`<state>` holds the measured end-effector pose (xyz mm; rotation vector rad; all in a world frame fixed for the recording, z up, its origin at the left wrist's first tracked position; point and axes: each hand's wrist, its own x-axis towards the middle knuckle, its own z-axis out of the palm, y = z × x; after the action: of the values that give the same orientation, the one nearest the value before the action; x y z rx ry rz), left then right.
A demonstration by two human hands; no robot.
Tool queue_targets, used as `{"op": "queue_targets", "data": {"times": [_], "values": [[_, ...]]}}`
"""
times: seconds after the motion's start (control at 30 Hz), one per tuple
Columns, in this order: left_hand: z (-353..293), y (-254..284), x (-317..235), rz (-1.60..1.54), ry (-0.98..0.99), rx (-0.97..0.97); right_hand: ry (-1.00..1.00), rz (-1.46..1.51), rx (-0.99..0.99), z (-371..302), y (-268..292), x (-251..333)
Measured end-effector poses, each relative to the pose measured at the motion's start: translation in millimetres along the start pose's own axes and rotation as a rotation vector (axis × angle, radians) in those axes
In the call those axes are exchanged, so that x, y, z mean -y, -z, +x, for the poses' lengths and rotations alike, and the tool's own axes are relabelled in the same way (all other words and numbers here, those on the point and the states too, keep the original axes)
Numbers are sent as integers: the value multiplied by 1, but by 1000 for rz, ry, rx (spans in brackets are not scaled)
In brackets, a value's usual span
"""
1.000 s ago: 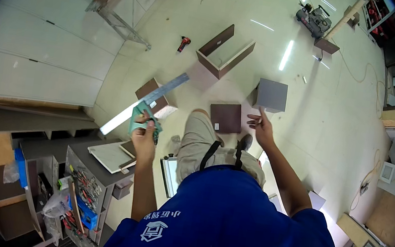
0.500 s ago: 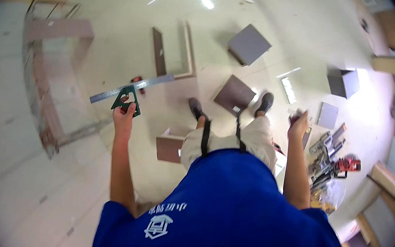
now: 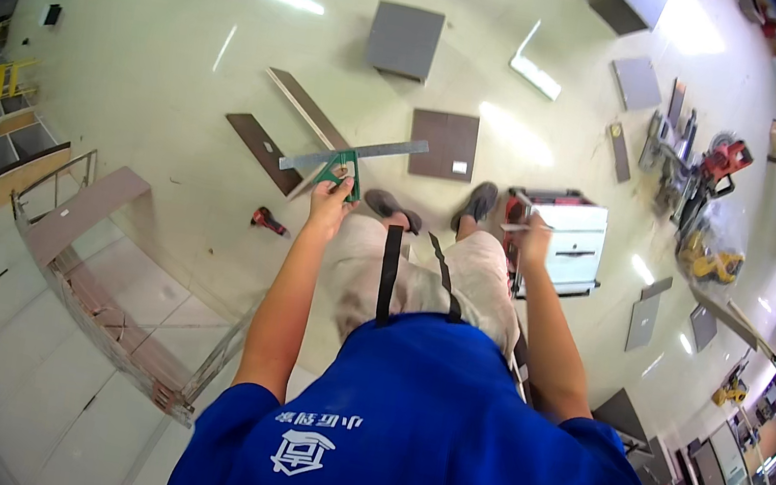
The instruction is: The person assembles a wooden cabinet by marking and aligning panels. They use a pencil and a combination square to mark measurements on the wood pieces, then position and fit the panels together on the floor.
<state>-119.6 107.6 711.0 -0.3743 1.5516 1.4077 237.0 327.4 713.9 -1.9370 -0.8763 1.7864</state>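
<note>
In my left hand (image 3: 332,203), the fingers close round the green head (image 3: 342,173) of a combination square. Its long steel rule (image 3: 391,150) reaches out to both sides, above a brown board (image 3: 308,108) on the floor. My right hand (image 3: 534,245) is raised in front of a white drawer tool box (image 3: 575,249). Its fingers are closed, and a thin pale strip (image 3: 515,228) sticks out on their left; blur hides what it is. On the floor left of my left hand lies a red and black power tool (image 3: 269,221).
Ahead of my feet lies a flat brown panel (image 3: 443,139), with a grey box-shaped cabinet (image 3: 405,39) beyond. A red mitre saw (image 3: 721,168) stands at the right, near a bagged yellow tool (image 3: 714,264). At the left is a trestle frame (image 3: 113,328) with a brown board (image 3: 87,212).
My view has turned, bringing the drawer tool box into sight. My left hand has brought the combination square inward to the right; my right hand has come in closer to my legs.
</note>
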Motion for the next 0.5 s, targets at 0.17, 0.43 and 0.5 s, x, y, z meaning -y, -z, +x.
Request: {"op": "queue_targets", "data": {"times": [0.17, 0.43, 0.5], "values": [[117, 12, 112, 248, -49, 92, -224, -119, 398, 75, -65, -169], [289, 29, 260, 231, -22, 16, 7, -1564, 1190, 107, -137, -497], [295, 48, 281, 308, -16, 50, 353, -1641, 1398, 96, -144, -552]]}}
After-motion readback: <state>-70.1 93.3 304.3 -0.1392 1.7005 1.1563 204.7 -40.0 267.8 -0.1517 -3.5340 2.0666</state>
